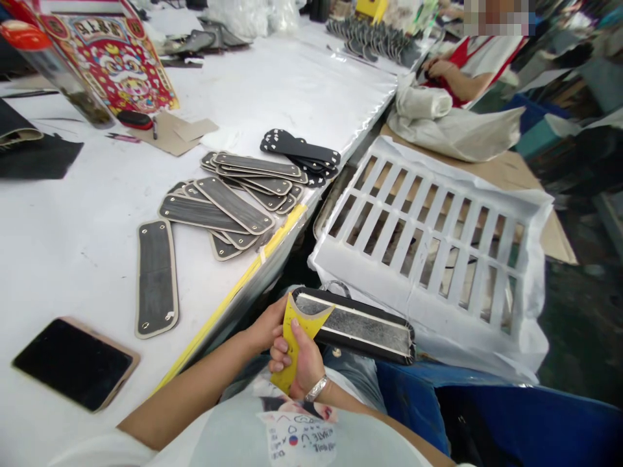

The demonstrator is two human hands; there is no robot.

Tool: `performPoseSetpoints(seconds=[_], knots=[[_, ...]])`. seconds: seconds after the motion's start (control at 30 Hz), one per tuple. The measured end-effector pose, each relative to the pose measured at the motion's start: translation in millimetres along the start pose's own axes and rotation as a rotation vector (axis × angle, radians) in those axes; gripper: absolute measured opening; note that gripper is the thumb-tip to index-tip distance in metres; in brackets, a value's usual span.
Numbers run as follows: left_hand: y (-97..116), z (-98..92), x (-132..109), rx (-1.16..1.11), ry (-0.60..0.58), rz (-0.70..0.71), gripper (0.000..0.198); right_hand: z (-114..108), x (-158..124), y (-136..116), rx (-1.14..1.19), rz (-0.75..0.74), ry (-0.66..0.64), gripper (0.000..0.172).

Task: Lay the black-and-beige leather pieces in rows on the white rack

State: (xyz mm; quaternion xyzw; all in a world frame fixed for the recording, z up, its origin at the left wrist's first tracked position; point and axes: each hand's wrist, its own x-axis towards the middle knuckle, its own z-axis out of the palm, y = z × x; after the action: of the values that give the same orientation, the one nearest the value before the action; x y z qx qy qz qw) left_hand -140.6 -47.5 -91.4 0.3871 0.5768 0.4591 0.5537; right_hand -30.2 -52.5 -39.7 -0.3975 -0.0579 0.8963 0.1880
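My right hand (306,363), with a silvery bracelet at the wrist, is closed round a yellow sheet-like piece (292,350) with a curved, pointed top edge. Just beyond it, over my lap, a long black padded piece (370,324) lies slanted. A grey strip edged in white runs along its upper face. The yellow piece overlaps its left end. My left hand (270,321) reaches that same end; its fingers are hidden behind the yellow piece, so its grip does not show.
Grey strap-like panels (233,201) with pale edges are heaped by the table's yellow edge (233,292), near black strips (311,152). A single panel (156,279) and a phone (75,363) lie left. A white slotted frame (413,256) and blue bin (413,402) stand right; a person (457,74) sits beyond.
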Motion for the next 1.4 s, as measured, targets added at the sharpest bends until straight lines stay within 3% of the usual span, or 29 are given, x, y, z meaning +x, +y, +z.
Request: performPoseSetpoints(seconds=[0.2, 0.33, 0.53, 0.6, 0.7, 0.8, 1.0, 1.2, 1.33, 1.4], knots=[[-6, -11.1, -8, -0.475, -0.175, -0.133, 0.062, -5, -8, -5, -0.082, -0.016, 0.042, 0.042], [-4, -5.1, -10, -0.448, -0.161, -0.124, 0.072, -12, -15, -4, -0.139, -0.071, 0.076, 0.039], [-5, 4.4, -15, -0.530, -0.154, -0.062, 0.064, -21, -34, -11, -0.262, -0.134, 0.129, 0.041], [-9, 5.6, -16, -0.557, -0.136, -0.047, 0.063, -19, -44, -20, -0.304, -0.216, 0.081, 0.037], [-15, 6.5, -16, -0.531, -0.068, -0.046, 0.062, -7, -52, -38, -0.414, -0.490, -0.027, 0.028], [-19, 6.5, -16, -0.555, -0.034, -0.032, 0.060, 15, -42, -50, -0.544, -0.719, -0.117, 0.023], [-8, 0.6, -16, -0.623, 0.003, -0.083, 0.069, 49, 9, -53, -0.493, -0.859, -0.093, 0.023], [7, -5.8, -15, -0.501, -0.016, -0.074, 0.055, 42, 29, -47, -0.837, -0.969, 0.011, 0.022], [16, -7.0, -13, -0.310, 0.058, 0.026, 0.040, 39, 30, -44, -1.190, -1.096, -0.001, 0.015], [16, -7.5, -14, -0.300, 0.054, 0.031, 0.039, 43, 31, -48, -1.183, -1.063, -0.014, 0.017]])
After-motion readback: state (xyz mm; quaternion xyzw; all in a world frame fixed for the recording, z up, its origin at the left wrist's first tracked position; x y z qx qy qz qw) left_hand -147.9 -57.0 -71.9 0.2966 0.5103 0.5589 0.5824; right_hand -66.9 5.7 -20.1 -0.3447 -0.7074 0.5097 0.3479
